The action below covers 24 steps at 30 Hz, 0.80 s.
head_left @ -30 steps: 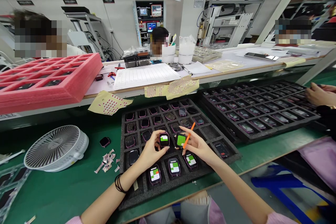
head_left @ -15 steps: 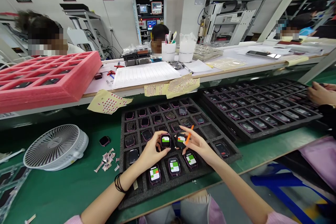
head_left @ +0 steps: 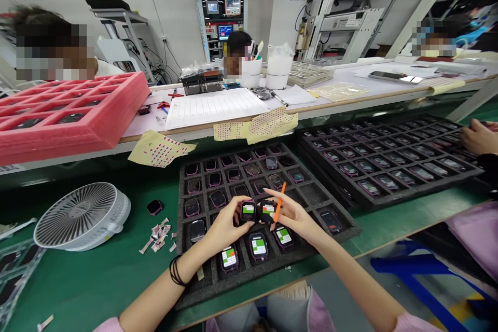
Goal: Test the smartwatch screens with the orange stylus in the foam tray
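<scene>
My left hand (head_left: pixel 223 225) is closed on a small smartwatch body (head_left: pixel 248 210) with a lit green and white screen. My right hand (head_left: pixel 295 216) grips a second watch body (head_left: pixel 268 209) with a lit screen and also holds an orange stylus (head_left: pixel 279 207) between its fingers. Both watches hover side by side just above a black foam tray (head_left: pixel 194 282) of square pockets. Three lit watches (head_left: pixel 258 246) lie in the tray's near row under my hands. Several dark watches (head_left: pixel 218 198) fill the pockets further back.
A white round fan (head_left: pixel 80 215) and paper scraps (head_left: pixel 158 232) lie on the green mat at the left, with a loose watch (head_left: pixel 154 207). A second black tray (head_left: pixel 389 158) sits right, another person's hand (head_left: pixel 478 136) on it. A pink foam tray (head_left: pixel 70 114) rests on the shelf.
The two watches have come closer together and a little lower over the tray. The right watch's screen went from full green to a striped display.
</scene>
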Each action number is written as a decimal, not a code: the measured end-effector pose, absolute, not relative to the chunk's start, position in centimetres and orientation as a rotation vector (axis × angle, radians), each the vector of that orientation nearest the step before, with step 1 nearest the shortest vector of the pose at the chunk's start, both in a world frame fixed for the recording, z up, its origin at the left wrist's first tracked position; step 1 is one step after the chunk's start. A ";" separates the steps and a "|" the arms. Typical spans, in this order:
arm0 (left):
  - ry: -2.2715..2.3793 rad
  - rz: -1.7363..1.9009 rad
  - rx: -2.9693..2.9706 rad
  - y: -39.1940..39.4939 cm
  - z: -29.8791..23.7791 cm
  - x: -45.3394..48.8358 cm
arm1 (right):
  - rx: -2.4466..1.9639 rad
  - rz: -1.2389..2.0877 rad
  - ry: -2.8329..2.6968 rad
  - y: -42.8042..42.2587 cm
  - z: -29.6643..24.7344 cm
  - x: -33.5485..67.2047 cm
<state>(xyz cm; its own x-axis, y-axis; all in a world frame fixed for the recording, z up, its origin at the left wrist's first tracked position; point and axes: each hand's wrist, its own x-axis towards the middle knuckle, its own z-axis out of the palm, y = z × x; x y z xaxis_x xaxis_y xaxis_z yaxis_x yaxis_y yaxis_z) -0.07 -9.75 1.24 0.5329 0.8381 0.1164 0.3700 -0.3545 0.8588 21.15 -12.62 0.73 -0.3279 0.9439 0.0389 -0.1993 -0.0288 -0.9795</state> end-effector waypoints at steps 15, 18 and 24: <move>0.972 0.711 1.979 -9.8 1.0 -0.2 | -0.871 1.535 -1.274 -12.6 0.7 21.2; 0.963 0.696 1.995 -9.8 1.0 -0.2 | -0.877 1.529 -1.288 -12.5 0.7 21.2; 0.977 0.651 2.042 -9.9 1.2 -0.3 | -0.900 1.531 -1.297 -12.5 0.7 21.1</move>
<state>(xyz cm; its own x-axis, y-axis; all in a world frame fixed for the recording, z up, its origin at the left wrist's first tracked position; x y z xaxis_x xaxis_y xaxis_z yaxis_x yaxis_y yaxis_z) -0.28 -9.89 1.21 0.5757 0.8095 0.1156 0.4183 -0.4130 0.8090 21.15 -12.54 0.73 -0.3217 0.9465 0.0247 -0.1801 -0.0355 -0.9830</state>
